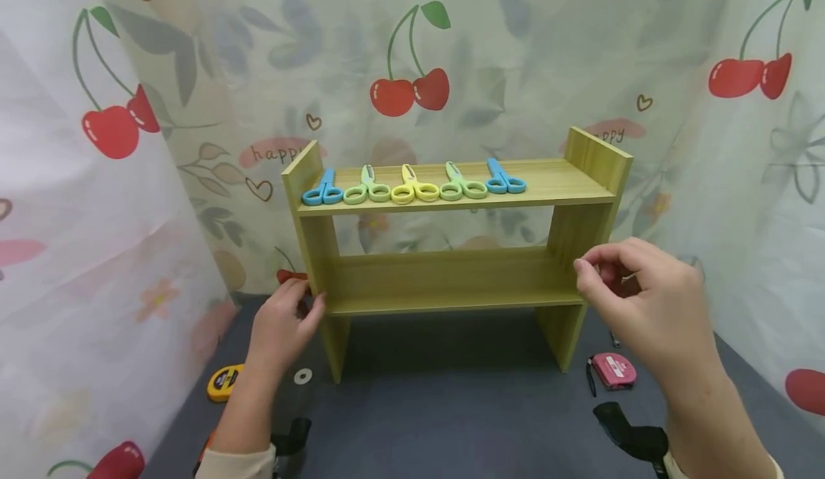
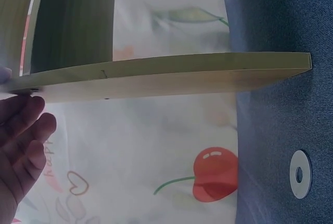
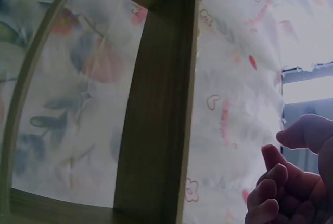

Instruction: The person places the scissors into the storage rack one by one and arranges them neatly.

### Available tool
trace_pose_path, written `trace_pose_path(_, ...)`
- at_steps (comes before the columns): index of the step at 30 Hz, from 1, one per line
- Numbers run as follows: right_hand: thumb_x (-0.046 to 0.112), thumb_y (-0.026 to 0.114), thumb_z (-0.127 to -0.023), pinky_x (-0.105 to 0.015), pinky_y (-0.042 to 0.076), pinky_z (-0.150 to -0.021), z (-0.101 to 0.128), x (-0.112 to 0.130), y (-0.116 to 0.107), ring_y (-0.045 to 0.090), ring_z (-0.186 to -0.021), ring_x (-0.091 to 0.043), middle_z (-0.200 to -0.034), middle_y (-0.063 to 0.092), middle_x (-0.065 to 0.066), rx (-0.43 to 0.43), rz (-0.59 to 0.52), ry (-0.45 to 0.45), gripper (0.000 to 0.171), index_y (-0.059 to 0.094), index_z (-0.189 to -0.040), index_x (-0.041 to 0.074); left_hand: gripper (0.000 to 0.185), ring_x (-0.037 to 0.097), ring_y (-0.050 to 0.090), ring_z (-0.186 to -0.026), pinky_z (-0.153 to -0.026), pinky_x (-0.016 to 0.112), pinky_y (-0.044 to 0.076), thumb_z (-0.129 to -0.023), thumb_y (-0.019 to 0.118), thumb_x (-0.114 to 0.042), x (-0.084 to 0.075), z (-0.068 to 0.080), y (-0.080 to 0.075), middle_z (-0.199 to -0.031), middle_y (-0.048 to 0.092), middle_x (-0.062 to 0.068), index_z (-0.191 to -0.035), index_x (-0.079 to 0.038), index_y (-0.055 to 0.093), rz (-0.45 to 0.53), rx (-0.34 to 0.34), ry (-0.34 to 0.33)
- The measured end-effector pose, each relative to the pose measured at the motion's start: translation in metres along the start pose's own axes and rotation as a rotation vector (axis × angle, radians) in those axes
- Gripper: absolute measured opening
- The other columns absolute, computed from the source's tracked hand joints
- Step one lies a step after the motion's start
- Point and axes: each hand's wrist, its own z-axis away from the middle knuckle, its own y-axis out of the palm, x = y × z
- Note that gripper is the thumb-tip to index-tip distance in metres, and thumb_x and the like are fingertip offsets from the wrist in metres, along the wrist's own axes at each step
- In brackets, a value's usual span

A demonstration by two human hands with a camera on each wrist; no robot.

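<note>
A light wooden two-tier shelf (image 1: 445, 282) stands upright on the dark surface. My left hand (image 1: 286, 325) pinches its left side panel (image 2: 171, 70), thumb at the front edge and fingers against the outer face. Off the right side panel, my right hand (image 1: 651, 300) is raised with loosely bent fingers (image 3: 265, 190), holding nothing. Along the top board lies a row of scissors: blue scissors (image 1: 329, 178) at the left, then green scissors (image 1: 368, 176), yellow scissors (image 1: 409, 175), another green pair (image 1: 454, 172), and blue scissors (image 1: 495, 170) at the right.
A yellow tape measure (image 1: 222, 384) lies by my left forearm, near a flat white ring (image 1: 298, 376). To the right is a pink tape measure (image 1: 614, 370) with a black strap. Cherry-printed curtains (image 1: 477, 56) enclose the back and sides.
</note>
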Motion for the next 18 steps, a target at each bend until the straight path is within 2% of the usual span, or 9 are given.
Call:
trace_pose_path(7, -0.003, 0.076, -0.081, -0.007, 0.043, -0.064, 0.022, -0.012, 0.001, 0.049, -0.066, 0.003, -0.076, 0.056, 0.008, -0.006, -0.003, 0.028, 0.014, 0.072, -0.083, 0.01, 0.014, 0.022, 0.063, -0.069, -0.06, 0.041, 0.053, -0.091, 0.072, -0.008, -0.001, 0.0, 0.001, -0.092, 0.064, 0.014, -0.1, 0.002, 0.068, 0.011, 0.002, 0.028)
trace_pose_path(11, -0.003, 0.076, -0.081, -0.007, 0.043, -0.064, 0.028, -0.019, 0.001, 0.049, -0.068, 0.002, -0.077, 0.056, 0.007, -0.017, -0.014, 0.033, 0.013, 0.072, -0.084, 0.009, 0.016, 0.023, 0.062, -0.07, -0.059, 0.041, 0.052, -0.091, 0.072, -0.007, -0.002, 0.001, 0.002, -0.093, 0.063, 0.015, -0.101, 0.003, 0.067, 0.005, -0.003, 0.038)
trace_pose_path(18, -0.003, 0.078, -0.081, -0.005, 0.042, -0.066, 0.038, -0.034, 0.003, 0.048, -0.068, 0.004, -0.076, 0.056, 0.005, -0.043, 0.002, 0.094, 0.011, 0.073, -0.085, 0.006, 0.015, 0.026, 0.062, -0.073, -0.06, 0.042, 0.051, -0.09, 0.071, -0.006, -0.002, 0.0, 0.002, -0.093, 0.063, 0.016, -0.1, 0.004, 0.066, 0.001, -0.009, 0.054)
